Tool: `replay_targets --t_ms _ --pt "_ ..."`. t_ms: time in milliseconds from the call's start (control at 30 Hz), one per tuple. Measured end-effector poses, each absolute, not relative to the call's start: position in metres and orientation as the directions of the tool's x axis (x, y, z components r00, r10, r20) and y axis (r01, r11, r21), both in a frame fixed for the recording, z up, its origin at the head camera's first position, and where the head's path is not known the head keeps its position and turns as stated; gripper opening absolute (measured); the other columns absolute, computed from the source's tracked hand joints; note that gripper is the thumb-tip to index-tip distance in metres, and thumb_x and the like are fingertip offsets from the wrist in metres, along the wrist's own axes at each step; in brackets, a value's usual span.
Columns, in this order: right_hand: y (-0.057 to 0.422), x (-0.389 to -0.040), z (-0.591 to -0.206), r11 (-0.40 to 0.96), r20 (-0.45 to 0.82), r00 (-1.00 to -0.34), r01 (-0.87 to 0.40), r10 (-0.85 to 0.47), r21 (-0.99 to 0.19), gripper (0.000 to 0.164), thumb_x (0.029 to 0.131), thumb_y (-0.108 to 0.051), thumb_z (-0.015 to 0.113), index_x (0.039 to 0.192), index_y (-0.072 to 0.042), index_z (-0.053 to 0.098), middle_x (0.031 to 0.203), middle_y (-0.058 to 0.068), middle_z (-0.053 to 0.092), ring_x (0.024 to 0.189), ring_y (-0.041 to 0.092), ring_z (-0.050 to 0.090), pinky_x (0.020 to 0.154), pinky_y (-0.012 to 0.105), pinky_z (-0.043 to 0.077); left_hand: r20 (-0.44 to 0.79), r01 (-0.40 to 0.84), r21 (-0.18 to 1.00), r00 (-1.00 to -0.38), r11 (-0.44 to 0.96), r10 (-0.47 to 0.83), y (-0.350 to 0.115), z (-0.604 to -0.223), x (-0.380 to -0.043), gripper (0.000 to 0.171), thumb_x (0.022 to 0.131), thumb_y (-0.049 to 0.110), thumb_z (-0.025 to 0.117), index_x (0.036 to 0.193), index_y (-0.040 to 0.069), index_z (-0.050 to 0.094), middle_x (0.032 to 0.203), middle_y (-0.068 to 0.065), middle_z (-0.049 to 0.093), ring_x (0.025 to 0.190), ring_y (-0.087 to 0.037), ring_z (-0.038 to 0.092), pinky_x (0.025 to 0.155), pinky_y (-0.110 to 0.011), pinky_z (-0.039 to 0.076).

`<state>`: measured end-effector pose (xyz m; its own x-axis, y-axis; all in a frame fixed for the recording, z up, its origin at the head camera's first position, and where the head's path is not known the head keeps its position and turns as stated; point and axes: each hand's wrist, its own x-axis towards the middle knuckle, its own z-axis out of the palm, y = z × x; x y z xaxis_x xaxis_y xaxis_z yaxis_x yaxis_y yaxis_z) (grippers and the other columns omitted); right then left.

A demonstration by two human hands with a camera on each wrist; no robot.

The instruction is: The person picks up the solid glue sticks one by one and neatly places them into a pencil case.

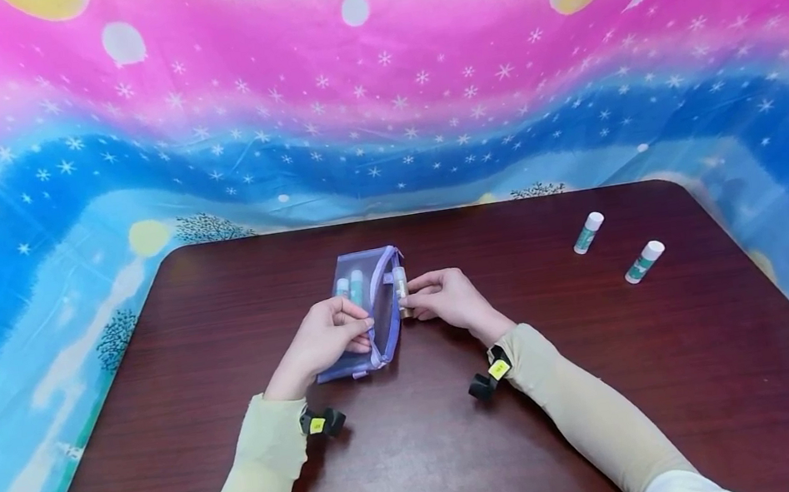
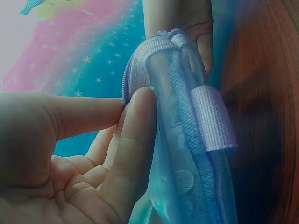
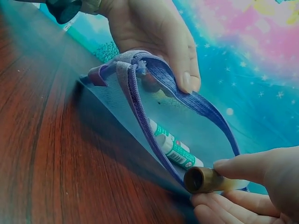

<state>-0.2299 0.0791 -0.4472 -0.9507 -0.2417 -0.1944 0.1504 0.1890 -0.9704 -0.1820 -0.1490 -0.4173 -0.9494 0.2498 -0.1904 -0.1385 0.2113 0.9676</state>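
A purple mesh zip pouch [image 1: 371,263] lies on the table with its mouth spread toward the right. My left hand [image 1: 325,333] pinches the near rim of that mouth between thumb and fingers. Through the mesh, two glue sticks [image 3: 180,155] with white caps and green labels show inside. At the pouch's mouth, my right hand [image 1: 453,298] pinches a small tube [image 3: 205,180] between thumb and fingers. One end of this tube is gold-brown and hollow, the other paler. Whether the tube touches the rim I cannot tell.
Two more glue sticks, one farther back [image 1: 588,234] and one nearer [image 1: 643,262], are on the right part of the dark wooden table [image 1: 543,444]. A colourful printed cloth [image 1: 379,139] hangs behind and beside the table.
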Motion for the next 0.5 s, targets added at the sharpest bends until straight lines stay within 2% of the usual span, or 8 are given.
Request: replay_targets --t_ms 233,500 --pt "0.0752 -0.2316 -0.4480 0.174 -0.196 -0.951 0.156 -0.241 -0.972 0.033 0.090 -0.010 0.079 0.118 0.006 0.070 0.092 0.015 0.075 0.080 0.028 0.074 0.075 0.038 0.063 -0.191 -0.139 0.968 -0.949 0.211 0.252 -0.1490 -0.4169 -0.1817 0.012 0.097 -0.001 0.068 0.102 -0.009 0.059 0.078 -0.015 0.067 0.065 -0.019 0.068 0.067 -0.033 0.063" --pt "0.0736 -0.2306 -0.4459 0.172 -0.175 -0.947 0.132 -0.268 -0.976 0.041 0.092 -0.013 0.078 0.127 0.006 0.066 0.102 0.018 0.075 0.091 0.033 0.074 0.081 0.040 0.062 -0.177 -0.124 0.970 -0.949 0.210 0.259 -0.1500 -0.4174 -0.1821 0.012 0.097 -0.002 0.067 0.102 -0.009 0.059 0.079 -0.015 0.067 0.065 -0.019 0.068 0.066 -0.032 0.063"
